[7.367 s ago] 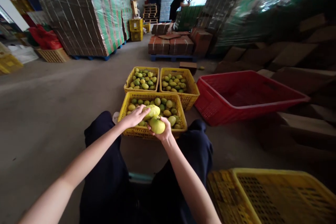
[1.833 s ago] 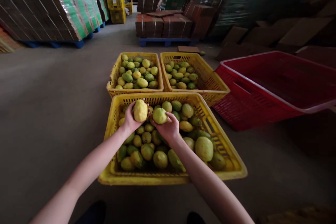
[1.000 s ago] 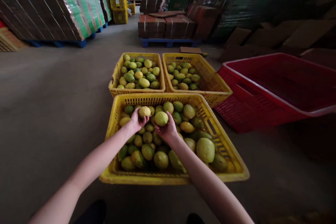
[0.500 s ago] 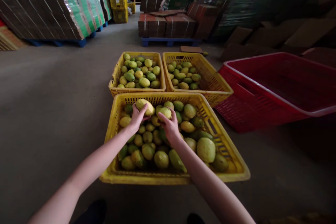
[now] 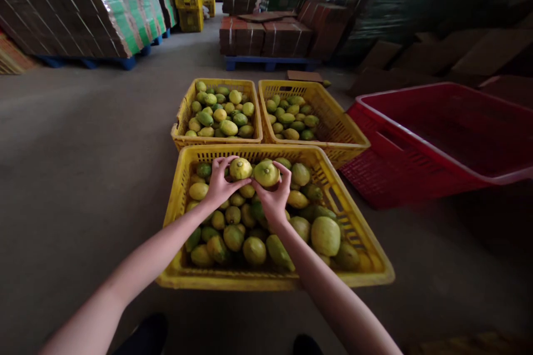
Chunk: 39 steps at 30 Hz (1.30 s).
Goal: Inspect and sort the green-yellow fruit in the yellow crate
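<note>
My left hand (image 5: 222, 182) is closed around a yellow lemon (image 5: 240, 168), its end turned up toward me. Right beside it, my right hand (image 5: 275, 194) grips a greener lemon (image 5: 266, 173) between thumb and fingers. Both are held side by side over the far half of the near yellow crate (image 5: 275, 283). Many yellow and green lemons lie in that crate, among them a big pale one (image 5: 326, 236) at the right. My forearms cover part of the fruit.
Behind stand two more yellow crates of lemons, one left (image 5: 216, 141) and one right (image 5: 328, 122). A red crate (image 5: 387, 150) is on the right. Farther back are boxes (image 5: 262, 36) on a blue pallet (image 5: 270, 62) and a wrapped stack (image 5: 120, 5) at the left.
Both lemons have been turned so their ends face me. The left one has shifted right, the right one slightly right and up, and the hands have come closer together.
</note>
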Motion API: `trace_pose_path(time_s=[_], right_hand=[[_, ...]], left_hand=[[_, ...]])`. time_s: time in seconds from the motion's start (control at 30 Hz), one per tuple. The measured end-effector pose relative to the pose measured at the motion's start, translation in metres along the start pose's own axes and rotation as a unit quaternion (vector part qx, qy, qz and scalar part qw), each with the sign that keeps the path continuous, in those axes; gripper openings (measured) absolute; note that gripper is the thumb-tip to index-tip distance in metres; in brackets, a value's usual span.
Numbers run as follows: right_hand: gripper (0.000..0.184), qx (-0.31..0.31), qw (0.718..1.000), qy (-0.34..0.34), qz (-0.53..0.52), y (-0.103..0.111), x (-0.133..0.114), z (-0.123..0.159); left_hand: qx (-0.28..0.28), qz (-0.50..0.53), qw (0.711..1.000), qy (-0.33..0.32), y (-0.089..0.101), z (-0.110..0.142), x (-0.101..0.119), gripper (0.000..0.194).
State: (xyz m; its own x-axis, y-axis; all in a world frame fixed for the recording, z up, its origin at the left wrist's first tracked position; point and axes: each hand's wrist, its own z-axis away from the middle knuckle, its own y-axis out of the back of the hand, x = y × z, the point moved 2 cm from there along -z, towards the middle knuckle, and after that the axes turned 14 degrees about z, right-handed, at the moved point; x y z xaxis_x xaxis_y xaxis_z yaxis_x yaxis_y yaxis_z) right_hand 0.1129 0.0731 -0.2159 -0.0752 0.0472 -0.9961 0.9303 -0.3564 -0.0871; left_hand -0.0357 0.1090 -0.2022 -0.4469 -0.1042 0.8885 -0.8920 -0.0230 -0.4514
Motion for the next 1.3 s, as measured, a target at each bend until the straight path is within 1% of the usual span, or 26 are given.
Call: trace_pose_path(time_s=[0.03,0.1,0.2,0.27,0.33,0.4,0.43,0.5,0.53,0.67,0.73,0.8,0.87,0.93,0.97,1.07,1.1,1.13,1.17,1.23,1.3], right_hand=[[0.062,0.028,0.999,0.022,0.004,0.0,-0.003,0.0],[0.06,0.07,0.996,0.047,-0.001,0.001,-0.009,0.0],[0.054,0.08,0.996,0.017,-0.041,0.0,-0.012,-0.002],[0.046,0.062,0.995,-0.012,-0.076,0.0,-0.011,-0.004],[0.037,0.026,0.993,-0.032,-0.108,-0.002,-0.01,-0.007],[0.029,-0.018,0.99,-0.05,-0.13,-0.004,-0.009,-0.007],[0.027,-0.038,0.989,-0.059,-0.133,-0.004,-0.01,-0.007],[0.027,-0.065,0.987,-0.077,-0.126,-0.005,-0.01,-0.006],[0.026,-0.071,0.986,-0.084,-0.122,-0.005,-0.011,-0.005],[0.022,-0.075,0.984,-0.101,-0.126,-0.006,-0.011,-0.002],[0.018,-0.086,0.98,-0.117,-0.133,-0.008,-0.009,0.0],[0.014,-0.111,0.975,-0.138,-0.137,-0.011,-0.007,0.001],[0.015,-0.138,0.969,-0.149,-0.139,-0.015,-0.004,0.003],[0.018,-0.148,0.968,-0.152,-0.136,-0.017,-0.002,0.003],[0.018,-0.145,0.968,-0.157,-0.135,-0.017,-0.001,0.003],[0.019,-0.133,0.965,-0.176,-0.143,-0.018,-0.001,0.003],[0.019,-0.133,0.963,-0.178,-0.152,-0.017,-0.001,0.002],[0.019,-0.134,0.961,-0.176,-0.164,-0.017,-0.002,0.002],[0.02,-0.135,0.959,-0.173,-0.177,-0.017,-0.002,0.001],[0.021,-0.131,0.954,-0.184,-0.198,-0.015,-0.002,-0.001],[0.018,-0.116,0.943,-0.225,-0.216,-0.014,-0.001,-0.003]], left_hand=[[-0.001,0.013,1.0,0.017,0.001,-0.001,-0.002,0.056],[-0.006,0.063,0.995,0.077,0.001,-0.002,-0.005,0.048],[-0.01,0.153,0.975,0.162,0.001,-0.003,-0.007,0.034],[0.015,0.201,0.958,0.205,0.002,-0.004,-0.005,0.023],[0.055,0.243,0.934,0.255,0.003,-0.005,-0.004,0.013],[0.069,0.288,0.906,0.302,0.003,-0.006,-0.001,0.02],[0.063,0.311,0.894,0.316,0.002,-0.007,0.0,0.025],[0.049,0.35,0.879,0.321,0.0,-0.008,0.003,0.033],[0.053,0.359,0.876,0.318,-0.001,-0.008,0.004,0.034],[0.114,0.337,0.876,0.325,-0.001,-0.009,0.0,0.03],[0.127,0.324,0.874,0.339,-0.001,-0.009,-0.003,0.031],[0.154,0.324,0.865,0.351,0.0,-0.009,-0.005,0.033],[0.187,0.333,0.85,0.361,0.001,-0.009,-0.006,0.035],[0.201,0.34,0.845,0.361,0.001,-0.009,-0.007,0.036],[0.201,0.341,0.849,0.35,0.002,-0.009,-0.006,0.034],[0.212,0.328,0.876,0.285,0.004,-0.012,-0.005,0.024],[0.212,0.322,0.882,0.271,0.004,-0.012,-0.005,0.022],[0.211,0.317,0.884,0.27,0.004,-0.012,-0.006,0.02],[0.208,0.314,0.882,0.282,0.004,-0.011,-0.007,0.02],[0.21,0.317,0.866,0.324,0.004,-0.009,-0.009,0.024],[0.222,0.323,0.851,0.351,0.004,-0.007,-0.01,0.03]])
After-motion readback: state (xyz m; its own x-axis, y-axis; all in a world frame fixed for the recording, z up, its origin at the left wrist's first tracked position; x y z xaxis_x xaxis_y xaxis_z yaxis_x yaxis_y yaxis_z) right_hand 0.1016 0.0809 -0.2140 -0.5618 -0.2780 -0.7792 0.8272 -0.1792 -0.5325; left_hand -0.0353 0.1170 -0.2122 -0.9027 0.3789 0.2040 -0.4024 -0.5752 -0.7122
